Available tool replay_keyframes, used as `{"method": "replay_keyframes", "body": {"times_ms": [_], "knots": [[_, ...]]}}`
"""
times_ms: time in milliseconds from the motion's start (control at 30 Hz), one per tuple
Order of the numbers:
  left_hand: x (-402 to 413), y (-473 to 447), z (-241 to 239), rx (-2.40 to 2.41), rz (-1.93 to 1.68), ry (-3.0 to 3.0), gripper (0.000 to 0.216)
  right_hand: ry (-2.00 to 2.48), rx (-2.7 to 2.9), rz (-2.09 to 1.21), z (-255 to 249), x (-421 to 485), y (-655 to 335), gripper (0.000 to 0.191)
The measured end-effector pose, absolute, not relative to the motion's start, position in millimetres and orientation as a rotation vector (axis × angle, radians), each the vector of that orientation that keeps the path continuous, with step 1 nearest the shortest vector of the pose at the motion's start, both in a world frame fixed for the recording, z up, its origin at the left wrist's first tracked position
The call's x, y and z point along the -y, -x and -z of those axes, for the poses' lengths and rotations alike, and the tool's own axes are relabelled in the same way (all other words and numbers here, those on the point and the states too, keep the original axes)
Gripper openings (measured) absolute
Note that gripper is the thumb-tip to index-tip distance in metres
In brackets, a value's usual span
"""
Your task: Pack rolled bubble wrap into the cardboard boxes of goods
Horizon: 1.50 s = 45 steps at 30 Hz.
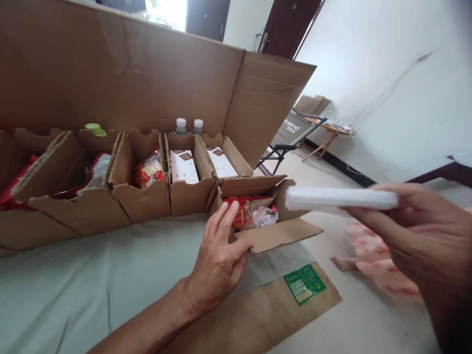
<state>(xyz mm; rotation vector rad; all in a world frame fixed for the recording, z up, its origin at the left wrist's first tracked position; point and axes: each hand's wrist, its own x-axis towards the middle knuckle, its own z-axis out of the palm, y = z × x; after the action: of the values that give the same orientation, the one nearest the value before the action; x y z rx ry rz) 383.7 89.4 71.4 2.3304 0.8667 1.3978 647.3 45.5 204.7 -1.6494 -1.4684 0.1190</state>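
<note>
My right hand holds a flat white packet by one end, thumb and fingers closed on it; it is seen edge on and blurred, so its kind is unclear. It is level in the air, to the right of a small open cardboard box. My left hand grips that box's near left corner, fingers over the side and thumb against the near flap. Inside the box lie a red food packet and a white-and-pink packet.
Cardboard bins stand in a row, holding red packets and white boxes. Behind them rise two white-capped bottles and a tall cardboard panel. A brown sheet with a green label lies below. A person's foot is at right.
</note>
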Motion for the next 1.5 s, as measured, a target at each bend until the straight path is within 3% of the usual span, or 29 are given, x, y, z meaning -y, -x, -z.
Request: {"method": "replay_keyframes", "body": {"times_ms": [167,300,467,733,1000,1100,1267,1400,1500], "knots": [[-86,-384,-59,-0.834,-1.512,-2.283,0.023,1.574,2.000,-0.112,-209,-103,-614,0.026],[-88,-386,-59,-0.850,-1.519,-2.281,0.024,1.723,2.387,-0.208,-182,-141,-584,0.003],[-87,-385,-57,-0.882,-1.488,-2.291,0.021,1.747,2.801,-0.173,-139,-168,-560,0.010],[-85,-387,-57,-0.924,-1.511,-2.273,0.019,1.622,2.893,-0.148,-144,-163,-568,0.014],[-84,-390,-58,-0.937,-1.493,-2.242,0.019,1.623,2.919,-0.440,-142,-169,-556,0.007],[-78,-388,-55,-0.985,-1.542,-2.136,0.029,1.595,2.626,-0.450,-159,-151,-583,0.016],[-68,-380,-31,-1.116,-1.408,-1.849,0.073,1.565,1.368,-0.048,-147,-96,-664,0.027],[-84,-391,-6,-1.058,-1.202,-1.677,0.082,1.533,1.096,-0.331,-85,-90,-686,0.059],[-96,-403,-1,-0.949,-1.213,-1.665,0.090,1.483,1.102,-0.465,-51,-97,-665,0.073]]}}
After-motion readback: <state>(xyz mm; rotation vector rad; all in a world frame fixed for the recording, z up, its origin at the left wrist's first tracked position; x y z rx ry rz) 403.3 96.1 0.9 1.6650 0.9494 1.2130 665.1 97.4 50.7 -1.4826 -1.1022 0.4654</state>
